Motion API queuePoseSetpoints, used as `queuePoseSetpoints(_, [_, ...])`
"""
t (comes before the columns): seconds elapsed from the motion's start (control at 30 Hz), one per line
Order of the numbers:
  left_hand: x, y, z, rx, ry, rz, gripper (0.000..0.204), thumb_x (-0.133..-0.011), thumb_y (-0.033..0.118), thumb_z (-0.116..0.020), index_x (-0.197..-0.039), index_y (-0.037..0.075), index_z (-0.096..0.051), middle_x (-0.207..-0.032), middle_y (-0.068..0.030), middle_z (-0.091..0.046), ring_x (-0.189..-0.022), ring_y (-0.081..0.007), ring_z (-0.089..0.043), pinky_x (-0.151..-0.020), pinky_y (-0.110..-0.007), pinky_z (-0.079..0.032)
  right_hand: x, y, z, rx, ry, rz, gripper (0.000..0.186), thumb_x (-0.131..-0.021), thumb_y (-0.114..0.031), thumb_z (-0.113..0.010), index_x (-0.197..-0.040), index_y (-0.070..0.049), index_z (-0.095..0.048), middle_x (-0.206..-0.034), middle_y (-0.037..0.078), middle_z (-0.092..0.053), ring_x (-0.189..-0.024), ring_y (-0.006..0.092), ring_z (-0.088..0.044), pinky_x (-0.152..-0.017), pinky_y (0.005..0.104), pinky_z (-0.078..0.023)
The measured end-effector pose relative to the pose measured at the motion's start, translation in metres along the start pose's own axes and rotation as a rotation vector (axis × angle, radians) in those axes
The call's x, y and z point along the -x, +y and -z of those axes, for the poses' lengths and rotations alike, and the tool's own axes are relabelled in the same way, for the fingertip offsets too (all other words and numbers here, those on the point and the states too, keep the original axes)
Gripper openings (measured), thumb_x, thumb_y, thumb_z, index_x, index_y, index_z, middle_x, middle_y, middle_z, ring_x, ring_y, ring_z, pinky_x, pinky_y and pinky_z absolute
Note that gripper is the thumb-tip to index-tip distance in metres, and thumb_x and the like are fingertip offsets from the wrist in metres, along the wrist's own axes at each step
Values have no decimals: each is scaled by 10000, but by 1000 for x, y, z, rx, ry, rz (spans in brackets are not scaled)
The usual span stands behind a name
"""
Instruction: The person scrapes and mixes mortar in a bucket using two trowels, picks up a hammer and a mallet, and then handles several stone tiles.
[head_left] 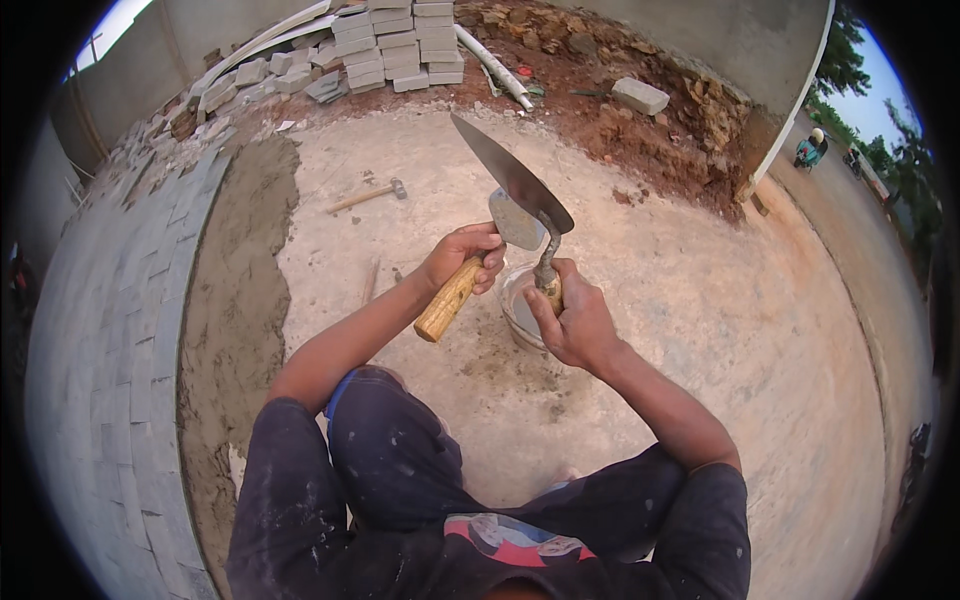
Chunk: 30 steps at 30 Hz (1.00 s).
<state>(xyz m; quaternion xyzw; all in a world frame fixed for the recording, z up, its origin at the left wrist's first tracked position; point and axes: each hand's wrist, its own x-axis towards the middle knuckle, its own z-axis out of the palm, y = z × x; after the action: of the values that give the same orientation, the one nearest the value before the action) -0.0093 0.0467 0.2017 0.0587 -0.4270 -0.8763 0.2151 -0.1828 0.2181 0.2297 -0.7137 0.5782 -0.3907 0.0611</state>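
My right hand (580, 318) is wrapped round the handle of a pointed brick trowel (505, 170), whose long dark blade is tilted up to the left. In my left hand (468, 255) is a second, smaller trowel (447, 300) with a thick wooden handle. Its short grey blade (516, 222) lies close to the larger blade, partly behind it; I cannot tell if they touch. Below my hands stands a round bucket (520, 312) with greyish contents, partly hidden by my right hand. A hammer (366, 198) with a wooden handle lies on the concrete beyond my left hand.
At left, a strip of wet mortar (232, 310) runs beside laid grey paving blocks (120, 390). Stacked blocks (395, 45), a white pipe (495, 70) and red soil (580, 110) lie at the back. A wall (745, 50) stands back right, with a road (850, 220) beyond.
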Motion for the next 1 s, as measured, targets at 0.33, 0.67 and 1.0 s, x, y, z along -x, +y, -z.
queuePoseSetpoints(0.33, [0,0,4,5,-11,6,246,-1004,138,-495,-1200,-6,-529,-711,-28,-507,-471,-140,-512,-395,-295,-472,-10,5,-5,85,-99,-36,483,-985,-345,-606,-1247,35,-464,-811,284,-665,-756,451,-675,-672,512,-517])
queuePoseSetpoints(0.67, [-1,-2,0,5,17,-2,280,-1006,127,-481,-1241,-24,-514,-703,-35,-501,-481,-143,-512,-389,-290,-472,-9,20,-6,63,-131,-154,478,-990,-313,-603,-1247,62,-454,-795,280,-664,-751,468,-667,-681,510,-516])
queuePoseSetpoints(1.0, [5,-2,0,-53,49,-36,255,-1011,136,-490,-1215,-15,-515,-710,-23,-495,-509,-133,-520,-399,-287,-477,-7,18,-2,4,-118,-225,473,-987,-289,-612,-1252,73,-463,-812,290,-662,-788,465,-672,-704,508,-516])
